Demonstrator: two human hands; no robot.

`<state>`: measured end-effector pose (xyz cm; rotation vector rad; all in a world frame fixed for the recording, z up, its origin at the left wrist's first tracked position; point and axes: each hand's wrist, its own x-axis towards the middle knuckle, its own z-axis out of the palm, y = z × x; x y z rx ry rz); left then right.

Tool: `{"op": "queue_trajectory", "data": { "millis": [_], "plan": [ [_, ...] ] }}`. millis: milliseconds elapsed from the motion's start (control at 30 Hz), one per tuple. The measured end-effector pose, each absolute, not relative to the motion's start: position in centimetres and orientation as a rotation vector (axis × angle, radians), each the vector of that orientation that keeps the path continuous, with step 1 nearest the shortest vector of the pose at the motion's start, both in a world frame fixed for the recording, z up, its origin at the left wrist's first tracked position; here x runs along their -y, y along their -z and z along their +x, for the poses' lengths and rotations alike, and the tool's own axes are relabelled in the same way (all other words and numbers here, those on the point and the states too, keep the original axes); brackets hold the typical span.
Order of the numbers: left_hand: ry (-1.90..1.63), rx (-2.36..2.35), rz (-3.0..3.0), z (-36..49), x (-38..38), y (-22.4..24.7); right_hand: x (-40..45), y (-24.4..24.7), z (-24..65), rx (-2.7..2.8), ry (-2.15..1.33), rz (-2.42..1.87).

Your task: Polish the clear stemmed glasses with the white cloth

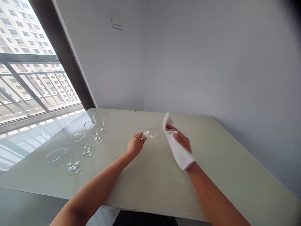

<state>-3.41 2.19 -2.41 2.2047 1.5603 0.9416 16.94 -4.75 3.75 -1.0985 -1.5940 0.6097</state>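
Note:
My left hand (135, 145) is closed around the stem end of a small clear stemmed glass (152, 133). That glass is tilted over, its round rim facing right, above the middle of the table. In my right hand (180, 139) is a white cloth (178, 153), which drapes down over the wrist. The cloth and right hand are slightly blurred and sit to the right of the glass, apart from it. To the left, several clear stemmed glasses stand upright in a row, the nearest glass (74, 168) close to the table's front left.
The pale green table (150, 182) reaches back to grey walls (199, 62). Upright glasses line its left side, the farthest glass (104, 129) near the back corner. Beyond the left edge is a window (30, 78) with railings. A light switch (116, 19) is on the wall.

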Motion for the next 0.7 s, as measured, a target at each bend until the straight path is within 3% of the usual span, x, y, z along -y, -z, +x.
{"op": "queue_trajectory", "data": {
  "millis": [167,233,500,700],
  "plan": [
    [-0.897,-1.566,2.341,-3.4,-1.9,2.9,3.8,-1.5,13.0,1.911,-0.141,-1.238],
    [-0.880,-1.588,2.384,-3.5,-1.8,3.0,3.7,-0.7,12.6,1.918,-0.116,-1.307],
    [-0.809,-1.622,2.620,-3.3,-1.5,3.0,4.1,0.5,13.0,1.697,-0.758,-1.243],
    [-1.057,-1.447,2.981,-3.6,-1.1,2.8,4.7,1.6,12.5,1.378,-1.179,-1.159]
  ]
}}
